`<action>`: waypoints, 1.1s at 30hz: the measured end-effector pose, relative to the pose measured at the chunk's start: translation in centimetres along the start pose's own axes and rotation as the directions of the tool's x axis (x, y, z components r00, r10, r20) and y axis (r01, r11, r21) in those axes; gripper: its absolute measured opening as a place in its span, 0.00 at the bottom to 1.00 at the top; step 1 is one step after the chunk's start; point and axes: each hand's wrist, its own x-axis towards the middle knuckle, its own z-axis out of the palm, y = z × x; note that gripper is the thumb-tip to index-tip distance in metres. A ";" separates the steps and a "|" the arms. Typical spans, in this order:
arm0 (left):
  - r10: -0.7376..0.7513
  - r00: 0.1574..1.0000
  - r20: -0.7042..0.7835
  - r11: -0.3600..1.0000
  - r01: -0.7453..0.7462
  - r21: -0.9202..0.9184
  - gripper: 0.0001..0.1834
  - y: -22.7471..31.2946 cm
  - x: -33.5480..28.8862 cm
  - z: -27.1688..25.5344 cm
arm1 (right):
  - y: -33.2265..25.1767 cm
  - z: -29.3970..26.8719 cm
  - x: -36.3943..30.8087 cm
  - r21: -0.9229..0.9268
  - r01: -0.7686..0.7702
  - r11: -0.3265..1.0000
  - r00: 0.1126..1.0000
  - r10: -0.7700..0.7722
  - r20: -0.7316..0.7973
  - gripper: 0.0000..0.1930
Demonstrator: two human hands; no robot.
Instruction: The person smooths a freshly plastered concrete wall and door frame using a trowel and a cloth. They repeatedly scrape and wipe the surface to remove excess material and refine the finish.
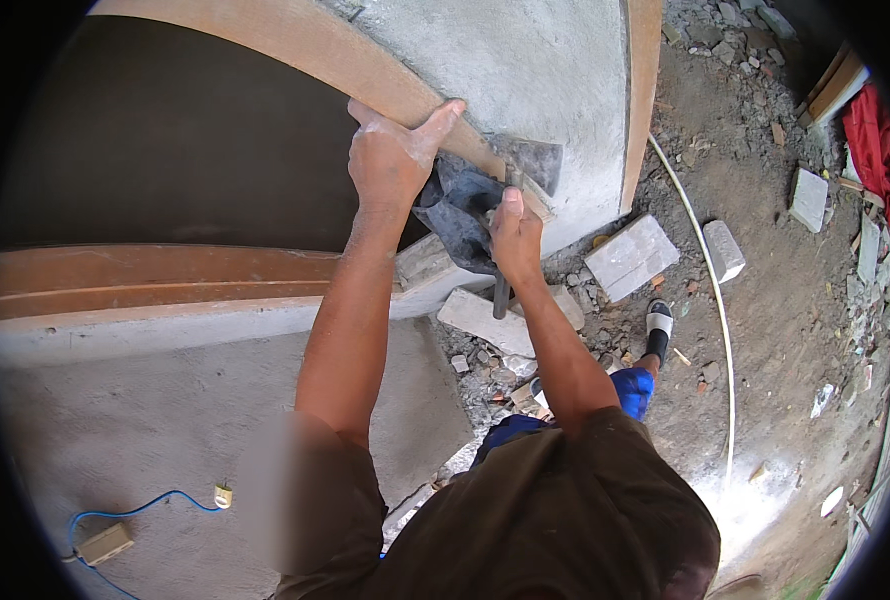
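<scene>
My left hand grips the edge of a wooden door or window frame, thumb spread across its face and the other fingers partly hidden. Close to its right, my right hand is closed around a dark, rod-like handle that sticks out below the fist. What the upper end of this rod is, I cannot tell. Between the hands, a crumpled dark grey sheet or bag hangs at the lower end of the wooden frame. A smooth grey patch shows on the wall behind it.
A pale plastered wall stands ahead. Blocks and rubble lie on the dirt floor to the right, crossed by a white hose or cable. At lower left, a blue cord and a socket box rest on grey concrete. Red cloth hangs far right.
</scene>
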 end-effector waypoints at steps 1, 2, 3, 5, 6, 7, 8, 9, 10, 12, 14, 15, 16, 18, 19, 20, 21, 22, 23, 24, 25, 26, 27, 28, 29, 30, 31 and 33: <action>0.011 1.000 -0.012 1.000 -0.011 0.012 0.54 0.2 0.3 -0.1 | 0.1 -0.1 1.1 -0.209 -0.011 0.978 0.994 0.033 0.101 0.31; 0.023 0.999 -0.023 0.999 -0.022 0.024 0.54 0.5 0.4 -0.3 | 0.2 -0.7 0.5 -0.272 0.061 0.960 0.996 -0.041 0.078 0.31; 0.007 1.000 -0.018 0.999 -0.007 0.040 0.54 0.2 -0.3 -0.4 | -0.6 -1.0 -0.8 -0.182 0.016 0.983 0.999 -0.007 0.047 0.30; -0.021 1.000 -0.019 0.999 0.022 0.047 0.54 -0.3 -0.5 -0.4 | -3.1 -1.3 -1.7 0.011 -0.039 0.999 0.999 0.039 -0.013 0.29; -0.026 1.000 -0.015 0.999 0.027 0.044 0.54 -0.4 -0.4 -0.2 | -3.9 -1.2 -2.1 0.167 -0.007 0.986 0.995 0.023 -0.099 0.27; -0.011 1.000 0.001 0.999 0.011 0.033 0.54 -0.2 -0.1 -0.1 | -3.3 -0.6 -1.5 0.071 0.044 0.997 0.996 -0.038 -0.081 0.27; 0.005 1.000 0.017 1.000 -0.005 0.022 0.53 -0.1 0.3 0.0 | -1.9 0.3 -0.5 -0.026 0.096 0.995 0.994 -0.097 -0.058 0.27; 0.008 0.999 0.041 1.000 -0.009 0.018 0.53 -0.1 0.1 0.1 | -0.1 0.7 0.1 -0.124 0.132 0.983 0.990 -0.136 -0.029 0.27; 0.037 0.999 0.015 0.999 -0.038 0.020 0.54 -0.3 0.1 0.2 | 0.5 1.1 0.9 -0.137 -0.059 0.989 0.995 0.069 0.068 0.27; 0.090 0.995 -0.051 0.996 -0.089 0.024 0.57 -1.1 0.2 0.5 | -0.1 0.0 0.6 -0.126 0.008 0.992 0.997 0.002 0.082 0.27; 0.022 1.000 -0.011 0.999 -0.022 0.042 0.57 -1.9 -0.1 0.5 | -1.7 -0.8 -1.2 -0.108 0.039 0.993 0.999 -0.035 0.036 0.28; 0.007 1.000 0.000 0.999 -0.007 0.049 0.57 -1.6 0.1 0.4 | -2.3 -0.7 -1.3 0.024 0.060 0.998 0.998 -0.060 -0.006 0.28; 0.026 1.000 -0.008 0.999 -0.025 0.048 0.57 -1.4 0.2 0.4 | -2.7 -0.4 -1.4 0.153 0.087 0.984 0.996 -0.080 -0.050 0.28; 0.072 0.997 -0.019 0.997 -0.071 0.042 0.58 -0.7 0.3 0.5 | -0.1 -0.4 0.2 -0.044 0.224 0.974 0.971 -0.227 -0.072 0.29; 0.071 0.997 -0.020 0.997 -0.071 0.037 0.58 -0.8 0.3 0.5 | -0.5 -0.5 0.7 -0.165 0.190 0.968 0.981 -0.192 0.004 0.28; 0.072 0.997 -0.022 0.997 -0.071 0.032 0.58 -1.1 0.2 0.4 | -1.2 -0.9 1.2 -0.286 0.162 0.944 0.986 -0.147 0.074 0.27; 0.066 0.997 -0.039 0.998 -0.065 0.027 0.58 -1.4 0.2 0.1 | -1.7 -1.3 1.7 -0.402 0.153 0.903 0.983 -0.098 0.154 0.26; 0.048 0.999 -0.025 0.998 -0.047 0.034 0.58 -1.4 0.0 0.3 | -1.8 -2.5 1.5 -0.464 0.150 0.873 0.985 -0.089 0.151 0.24; 0.029 1.000 -0.010 0.999 -0.028 0.041 0.58 -1.4 -0.1 0.4 | -2.0 -3.9 1.3 -0.496 0.169 0.852 0.981 -0.096 0.169 0.23; 0.018 1.000 -0.011 0.998 -0.017 0.056 0.58 -1.2 0.2 0.2 | -2.5 -4.8 1.6 -0.513 0.201 0.834 0.974 -0.114 0.197 0.22; -0.009 1.000 0.000 0.998 0.008 0.057 0.57 -0.9 0.2 0.1 | -2.7 -6.0 1.6 -0.534 0.222 0.816 0.968 -0.121 0.218 0.22; -0.036 0.999 0.012 0.998 0.035 0.059 0.55 -0.7 0.1 0.0 | -1.8 -6.9 2.3 -0.568 0.318 0.759 0.945 -0.207 0.253 0.22; -0.061 0.998 0.024 0.996 0.060 0.059 0.54 -0.4 0.1 0.0 | -2.1 -7.2 2.7 -0.590 0.331 0.736 0.938 -0.185 0.294 0.22; -0.056 0.998 0.020 0.997 0.055 0.048 0.54 -0.5 0.0 0.0 | -2.5 -7.4 3.0 -0.611 0.344 0.713 0.928 -0.160 0.336 0.22; -0.051 0.999 0.016 0.998 0.051 0.038 0.54 -0.6 0.0 0.1 | -3.1 -7.5 3.3 -0.630 0.358 0.689 0.917 -0.133 0.376 0.22; -0.046 0.999 0.007 0.998 0.046 0.031 0.54 -0.6 0.0 0.1 | -4.1 -7.3 3.2 -0.574 0.446 0.687 0.877 -0.206 0.434 0.23; -0.032 0.999 0.001 0.999 0.032 0.019 0.54 -0.8 -0.1 0.1 | -5.2 -6.9 2.8 -0.512 0.527 0.679 0.829 -0.277 0.486 0.24; -0.004 1.000 -0.008 1.000 0.004 -0.006 0.53 -0.9 -0.2 0.1 | -5.4 -6.6 3.3 -0.466 0.633 0.618 0.753 -0.349 0.558 0.25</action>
